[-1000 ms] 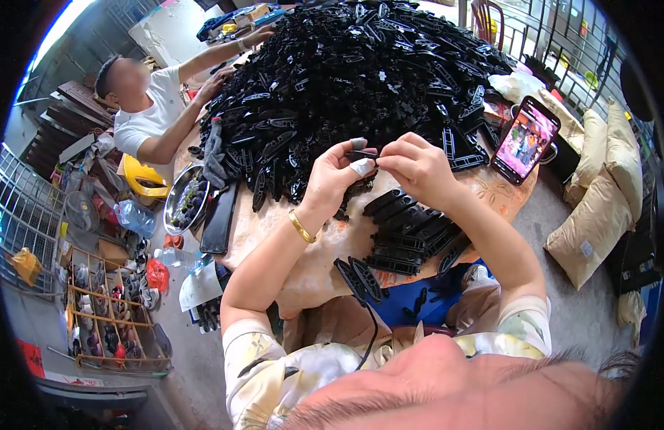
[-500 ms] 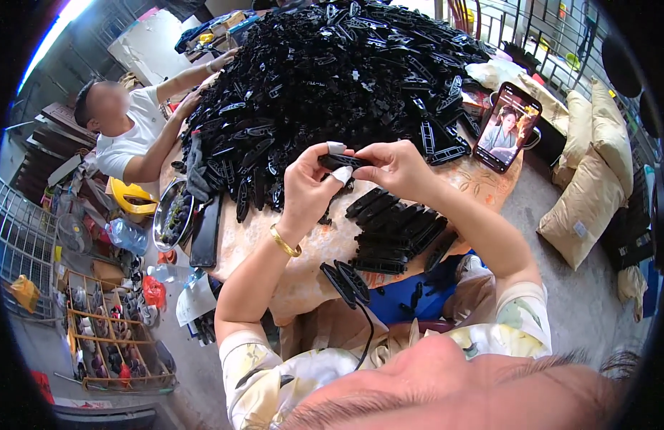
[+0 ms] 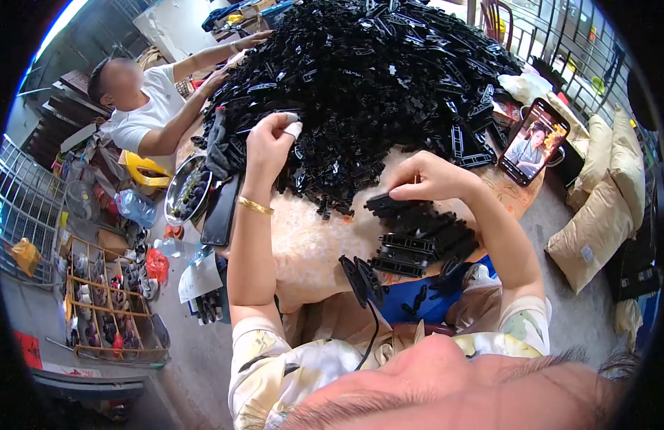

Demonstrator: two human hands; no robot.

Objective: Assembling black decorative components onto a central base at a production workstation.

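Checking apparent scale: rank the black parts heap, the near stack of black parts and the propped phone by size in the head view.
1. Black parts heap, by far the largest.
2. Near stack of black parts.
3. Propped phone, smallest, though it lies farther off, so unsure.

black parts [image 3: 375,79]: looked like plastic, faintly glossy
surface [image 3: 314,244]: pale, mottled, stone-like, possibly matt
bracelet [image 3: 254,206]: shiny gold metal
bowl [image 3: 175,188]: polished metal
sacks [image 3: 597,215]: tan woven cloth
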